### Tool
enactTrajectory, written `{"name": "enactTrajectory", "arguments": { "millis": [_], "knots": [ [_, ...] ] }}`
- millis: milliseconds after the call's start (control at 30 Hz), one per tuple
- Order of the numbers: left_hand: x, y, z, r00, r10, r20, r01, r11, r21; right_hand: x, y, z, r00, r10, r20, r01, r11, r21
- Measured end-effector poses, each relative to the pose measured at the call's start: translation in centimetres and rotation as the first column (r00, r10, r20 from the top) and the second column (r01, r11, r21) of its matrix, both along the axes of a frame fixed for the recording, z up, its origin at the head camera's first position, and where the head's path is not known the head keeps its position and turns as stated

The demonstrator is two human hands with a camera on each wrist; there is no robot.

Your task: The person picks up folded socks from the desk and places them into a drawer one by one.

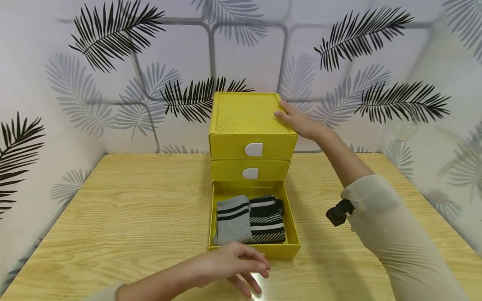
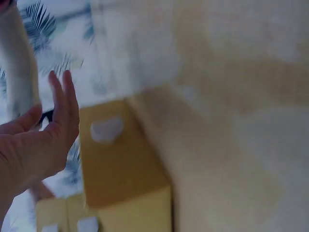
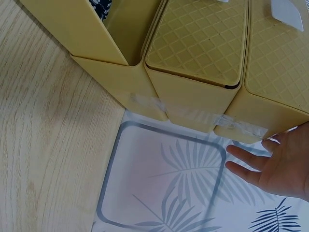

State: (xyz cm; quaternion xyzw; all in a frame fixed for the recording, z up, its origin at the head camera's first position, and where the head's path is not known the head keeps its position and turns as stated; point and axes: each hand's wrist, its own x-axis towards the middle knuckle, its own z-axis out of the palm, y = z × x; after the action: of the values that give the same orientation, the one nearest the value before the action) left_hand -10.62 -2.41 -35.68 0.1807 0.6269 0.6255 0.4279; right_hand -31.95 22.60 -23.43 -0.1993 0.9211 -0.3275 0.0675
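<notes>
A yellow three-tier drawer box (image 1: 244, 113) stands on the table with its bottom drawer (image 1: 260, 251) pulled out. Inside that drawer, a folded grey sock (image 1: 232, 223) with dark stripes lies at the left, beside a folded black-and-white patterned sock (image 1: 265, 217). My left hand (image 1: 229, 265) hovers at the drawer's front with loosely spread fingers and holds nothing; the left wrist view also has this hand (image 2: 43, 140) close to the drawer front. My right hand (image 1: 301, 121) rests on the box's upper right edge, fingers extended. In the right wrist view, this hand (image 3: 285, 162) is beside the top tier.
The two upper drawers are shut, each with a white tab (image 1: 253, 149) on its front. Clear tape (image 3: 241, 126) runs along the box's side. Behind the wooden table (image 1: 150, 209) rises a leaf-patterned backdrop (image 1: 244, 54). A black wrist camera (image 1: 340, 212) sits on the right sleeve.
</notes>
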Motion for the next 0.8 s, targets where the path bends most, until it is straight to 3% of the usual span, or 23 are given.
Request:
{"name": "enactTrajectory", "arguments": {
  "millis": [67,100,133,233,300,333,400,500,767,800],
  "knots": [
    [0.8,0.6,-0.7,0.98,0.002,0.199,-0.009,0.999,0.035,0.0,0.0,0.0,1.0,0.002,0.002,-0.002,1.0,-0.002],
    [1.1,0.9,-0.9,0.951,0.022,0.308,-0.041,0.998,0.054,0.0,0.0,0.0,1.0,0.003,0.002,-0.003,1.0,-0.002],
    [1.3,1.2,-1.2,0.911,0.055,0.408,-0.093,0.993,0.073,0.1,0.0,0.0,1.0,0.003,0.003,-0.003,1.0,-0.001],
    [1.8,2.0,-1.7,0.751,0.175,0.637,-0.318,0.941,0.115,0.2,-0.1,0.1,1.0,0.0,0.006,0.0,1.0,-0.003],
    [1.8,2.3,-2.1,0.672,0.233,0.703,-0.444,0.886,0.13,0.2,-0.2,0.1,1.0,-0.003,0.006,0.003,1.0,-0.004],
    [1.7,2.4,-2.2,0.652,0.254,0.715,-0.487,0.862,0.138,0.3,-0.2,0.1,1.0,-0.004,0.007,0.004,1.0,-0.004],
    [1.6,2.5,-2.5,0.624,0.281,0.729,-0.539,0.83,0.142,0.3,-0.2,0.1,1.0,-0.004,0.008,0.004,1.0,-0.007],
    [1.3,2.5,-3.0,0.605,0.303,0.736,-0.574,0.807,0.139,0.3,-0.2,0.1,1.0,0.0,0.006,0.0,1.0,-0.005],
    [0.6,2.2,-3.4,0.572,0.333,0.749,-0.598,0.795,0.103,0.2,-0.1,0.1,1.0,0.001,-0.004,-0.001,1.0,-0.013],
    [0.5,2.2,-3.5,0.576,0.335,0.745,-0.6,0.793,0.107,0.2,-0.1,0.0,1.0,0.002,-0.004,-0.002,1.0,-0.014]
  ]
}}
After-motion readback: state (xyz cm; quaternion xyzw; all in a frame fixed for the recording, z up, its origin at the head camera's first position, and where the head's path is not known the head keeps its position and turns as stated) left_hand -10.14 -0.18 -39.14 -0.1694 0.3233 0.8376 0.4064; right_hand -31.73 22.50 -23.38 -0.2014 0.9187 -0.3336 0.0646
